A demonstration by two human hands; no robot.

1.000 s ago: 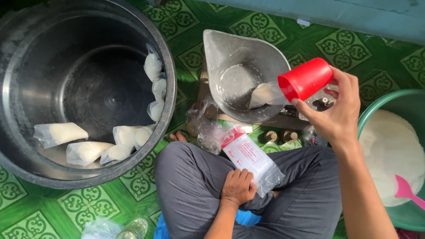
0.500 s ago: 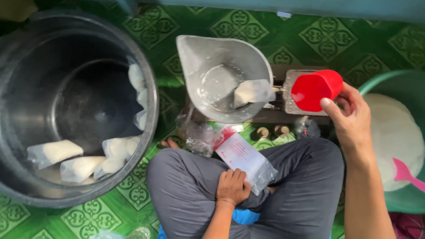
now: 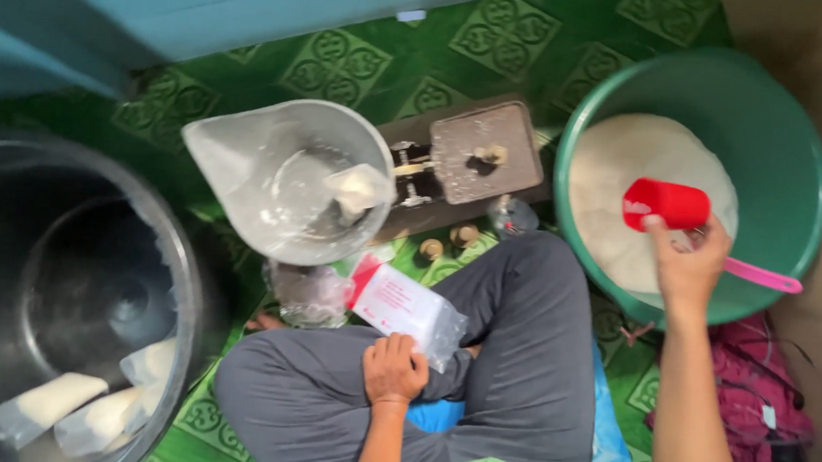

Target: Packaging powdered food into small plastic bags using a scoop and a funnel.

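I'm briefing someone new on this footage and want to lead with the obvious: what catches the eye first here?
First the red cup in the right hand, held over the white flour-like heap in the green basin at the right. Next the metal scale pan at the centre, with a small white bag in it. The left hand rests on the lap, on a stack of clear plastic bags.
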